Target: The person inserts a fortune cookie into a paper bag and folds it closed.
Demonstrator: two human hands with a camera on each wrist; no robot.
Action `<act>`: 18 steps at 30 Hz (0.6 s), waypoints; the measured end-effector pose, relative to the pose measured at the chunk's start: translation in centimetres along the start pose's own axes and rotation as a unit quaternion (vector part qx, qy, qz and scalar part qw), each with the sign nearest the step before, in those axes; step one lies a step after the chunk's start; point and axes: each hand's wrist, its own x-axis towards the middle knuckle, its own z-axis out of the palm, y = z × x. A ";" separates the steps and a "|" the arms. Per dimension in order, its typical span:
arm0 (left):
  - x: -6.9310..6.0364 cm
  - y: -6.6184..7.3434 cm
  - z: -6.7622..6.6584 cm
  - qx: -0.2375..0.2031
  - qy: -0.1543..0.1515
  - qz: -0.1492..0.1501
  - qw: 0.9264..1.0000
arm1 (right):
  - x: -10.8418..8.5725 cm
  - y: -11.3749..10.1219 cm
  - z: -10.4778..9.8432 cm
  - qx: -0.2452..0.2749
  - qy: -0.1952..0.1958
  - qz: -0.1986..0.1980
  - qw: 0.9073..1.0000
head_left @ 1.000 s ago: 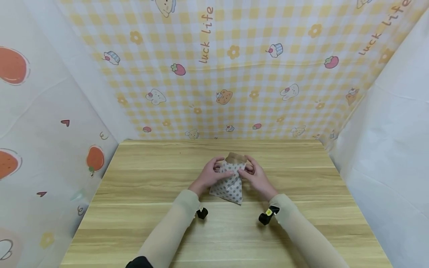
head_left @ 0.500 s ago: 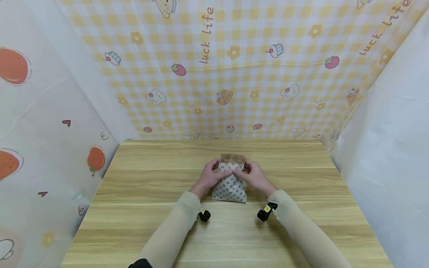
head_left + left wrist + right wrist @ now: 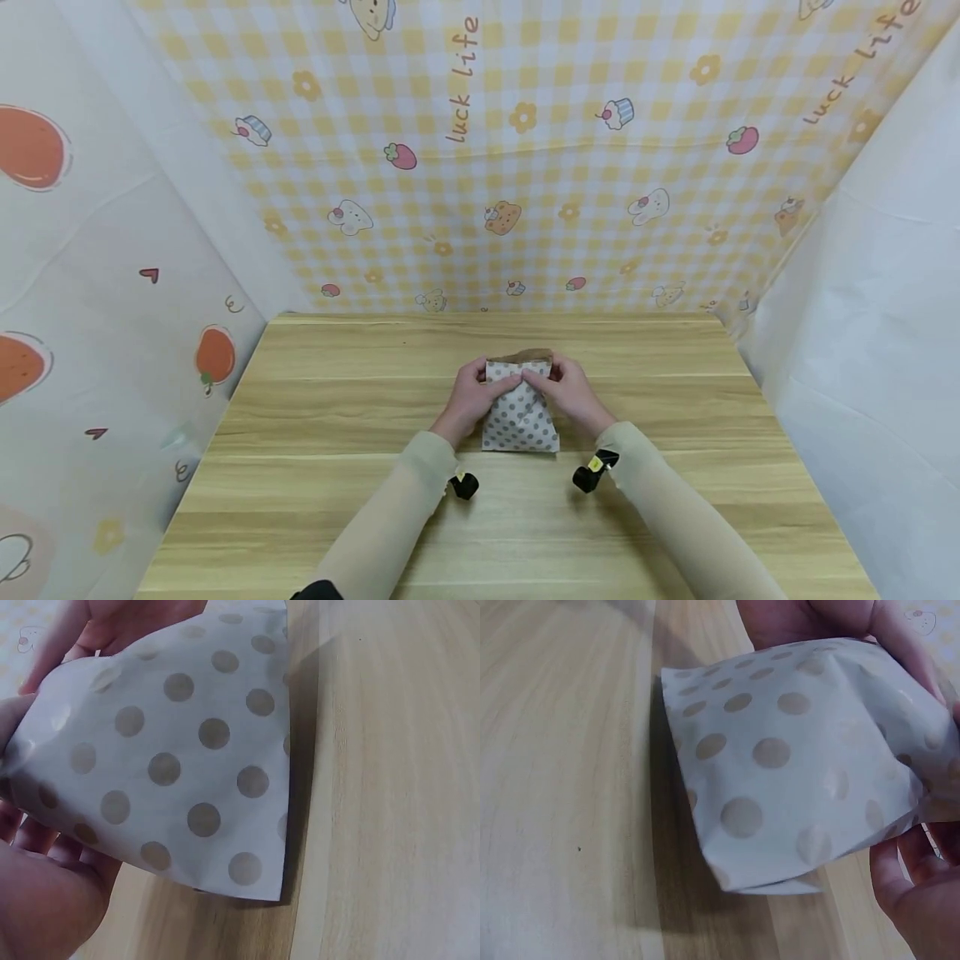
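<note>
Between my two hands is a white paper bag [image 3: 521, 421] with grey-brown dots and a brown inner side showing along its top edge. My left hand [image 3: 471, 396] grips its left side, thumb across the front and fingers behind. On the opposite side my right hand [image 3: 572, 390] holds it the same way, and the two thumbs nearly meet near the top. In the left wrist view the bag [image 3: 184, 765] bulges toward the hands and flattens at its bottom edge. The right wrist view shows creases in the bag [image 3: 795, 772]. What it contains is hidden.
A wooden table [image 3: 337, 492] lies under the hands. Behind it hangs a yellow checked cloth [image 3: 450, 192] with printed figures; white sheets stand at the left [image 3: 97, 350] and right [image 3: 862, 333]. Small black cameras [image 3: 465, 485] sit at the wrists.
The bag has turned from slanted to nearly straight and shifted slightly right. Its brown top strip, tall before, now shows narrower. Both hands keep hold, and the thumbs have come closer together.
</note>
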 end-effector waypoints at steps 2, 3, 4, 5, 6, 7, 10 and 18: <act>0.0 0.0 0.0 0.000 -0.004 0.000 1.000 | 0.1 -0.1 -0.1 0.002 0.015 0.000 1.000; 0.0 0.0 0.0 0.001 -0.007 0.001 1.000 | 0.1 0.0 -0.1 -0.001 0.021 -0.003 1.000; 0.0 0.0 0.1 0.001 -0.010 0.001 1.000 | 0.1 0.0 -0.3 -0.005 0.026 -0.007 1.000; 0.0 0.1 0.1 0.001 -0.011 0.000 1.000 | 0.2 0.0 -0.3 -0.006 0.029 -0.011 0.999; 0.0 0.1 0.1 0.001 -0.014 0.000 1.000 | 0.2 0.0 -0.4 -0.006 0.032 -0.015 0.999; -0.1 0.1 0.1 0.001 -0.015 0.001 1.000 | 0.2 0.0 -0.5 -0.007 0.031 -0.018 0.999; 0.0 0.1 0.2 -0.003 -0.014 0.000 1.000 | 0.1 -0.1 -0.7 -0.004 0.015 -0.022 1.000; 0.1 0.0 0.2 -0.016 -0.021 0.004 1.000 | -0.3 -0.4 -0.8 0.015 -0.012 -0.018 1.000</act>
